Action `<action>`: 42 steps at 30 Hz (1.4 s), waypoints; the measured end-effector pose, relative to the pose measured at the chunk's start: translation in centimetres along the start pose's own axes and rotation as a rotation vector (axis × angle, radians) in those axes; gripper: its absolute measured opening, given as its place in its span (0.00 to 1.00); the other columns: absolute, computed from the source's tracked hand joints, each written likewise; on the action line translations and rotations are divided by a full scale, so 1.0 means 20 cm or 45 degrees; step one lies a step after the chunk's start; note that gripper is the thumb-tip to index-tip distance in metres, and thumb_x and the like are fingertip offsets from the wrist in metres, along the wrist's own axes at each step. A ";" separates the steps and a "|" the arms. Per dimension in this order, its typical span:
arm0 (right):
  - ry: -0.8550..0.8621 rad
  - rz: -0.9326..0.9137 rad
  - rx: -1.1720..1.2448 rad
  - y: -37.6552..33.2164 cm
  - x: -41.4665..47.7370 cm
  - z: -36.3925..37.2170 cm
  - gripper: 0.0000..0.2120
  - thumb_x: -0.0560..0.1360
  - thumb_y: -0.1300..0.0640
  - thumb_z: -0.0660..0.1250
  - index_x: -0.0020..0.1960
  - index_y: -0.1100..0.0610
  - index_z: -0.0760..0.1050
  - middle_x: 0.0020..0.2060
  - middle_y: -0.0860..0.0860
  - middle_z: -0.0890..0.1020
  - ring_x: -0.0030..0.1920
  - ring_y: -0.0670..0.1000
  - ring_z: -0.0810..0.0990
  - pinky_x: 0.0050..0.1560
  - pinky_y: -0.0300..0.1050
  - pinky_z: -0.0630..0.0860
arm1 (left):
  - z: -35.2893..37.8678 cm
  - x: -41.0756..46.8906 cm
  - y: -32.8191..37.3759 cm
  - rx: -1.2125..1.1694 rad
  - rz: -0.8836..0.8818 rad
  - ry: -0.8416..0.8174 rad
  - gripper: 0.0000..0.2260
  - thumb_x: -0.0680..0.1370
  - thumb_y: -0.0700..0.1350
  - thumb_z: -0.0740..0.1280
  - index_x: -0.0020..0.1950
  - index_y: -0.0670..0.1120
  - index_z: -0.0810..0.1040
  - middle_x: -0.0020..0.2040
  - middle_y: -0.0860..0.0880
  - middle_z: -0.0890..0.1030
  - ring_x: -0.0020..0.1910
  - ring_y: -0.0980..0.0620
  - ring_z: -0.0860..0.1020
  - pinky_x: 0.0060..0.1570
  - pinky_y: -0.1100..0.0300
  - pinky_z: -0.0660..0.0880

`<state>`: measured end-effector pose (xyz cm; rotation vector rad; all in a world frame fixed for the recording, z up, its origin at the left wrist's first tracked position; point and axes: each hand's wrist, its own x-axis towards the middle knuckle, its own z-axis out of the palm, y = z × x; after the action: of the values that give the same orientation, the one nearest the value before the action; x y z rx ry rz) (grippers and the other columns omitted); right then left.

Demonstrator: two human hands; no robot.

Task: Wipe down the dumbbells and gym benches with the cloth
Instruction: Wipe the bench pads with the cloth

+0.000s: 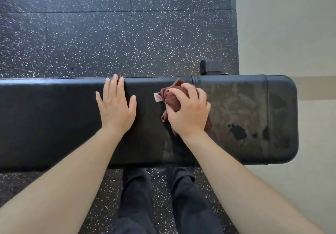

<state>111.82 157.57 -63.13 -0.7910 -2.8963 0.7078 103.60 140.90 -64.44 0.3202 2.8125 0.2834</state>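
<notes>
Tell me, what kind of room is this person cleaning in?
Most likely a gym or home workout room: a long black padded bench stands on speckled rubber floor tiles, and the right hand holds a brown cloth on it.

Looks like a gym: black rubber floor tiles (109, 33) flecked white; long padded bench (54, 121) in black vinyl with stitched seams; black metal frame foot (211, 67) behind; plain cream wall (291, 24).

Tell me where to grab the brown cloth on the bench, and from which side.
Grip the cloth by its bunched middle, from above, as the right hand does: it lies crumpled on the flat bench, and its edges and tag are loose.
</notes>
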 end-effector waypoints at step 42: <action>0.312 -0.223 0.123 0.13 -0.87 0.19 0.14 0.68 0.53 0.69 0.53 0.46 0.82 0.57 0.50 0.80 0.59 0.57 0.71 0.50 0.52 0.69 | 0.25 -0.51 -0.07 0.076 0.347 0.223 0.26 0.78 0.52 0.53 0.75 0.45 0.58 0.77 0.45 0.55 0.76 0.44 0.52 0.72 0.46 0.47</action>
<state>127.44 149.40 -66.50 -0.5606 -2.6485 0.6735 114.45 137.76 -66.71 0.7279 2.9504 0.2995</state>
